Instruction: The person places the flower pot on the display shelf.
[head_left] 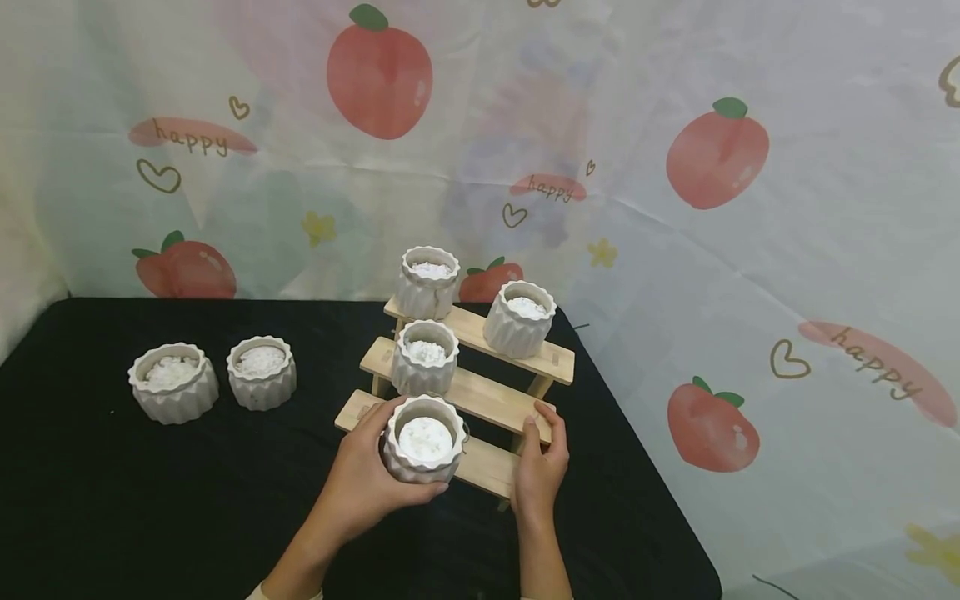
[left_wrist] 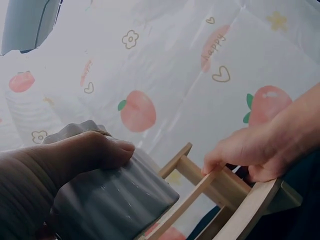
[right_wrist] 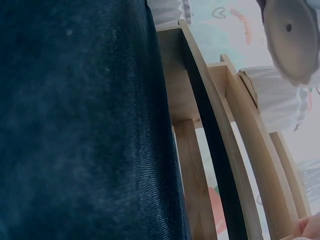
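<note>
My left hand [head_left: 367, 471] grips a whitish fluted pot [head_left: 425, 440] with a scalloped rim and white filling, above the lowest step of a three-step wooden stand [head_left: 487, 468]. In the left wrist view the thumb lies across the side of the pot [left_wrist: 117, 205]. The underside of the held pot [right_wrist: 290, 40], with a small hole, shows in the right wrist view. My right hand [head_left: 540, 471] holds the stand's right end, fingers curled at the middle step [head_left: 495, 398]. One similar pot [head_left: 424, 358] stands on the middle step; two more, a left one [head_left: 428, 283] and a right one [head_left: 520, 321], occupy the top step.
Two similar filled pots, a wider one [head_left: 174, 387] and a smaller one [head_left: 262, 375], stand on the black-covered table [head_left: 172, 500] to the left. A pale curtain [head_left: 480, 100] printed with peaches hangs behind and along the right side.
</note>
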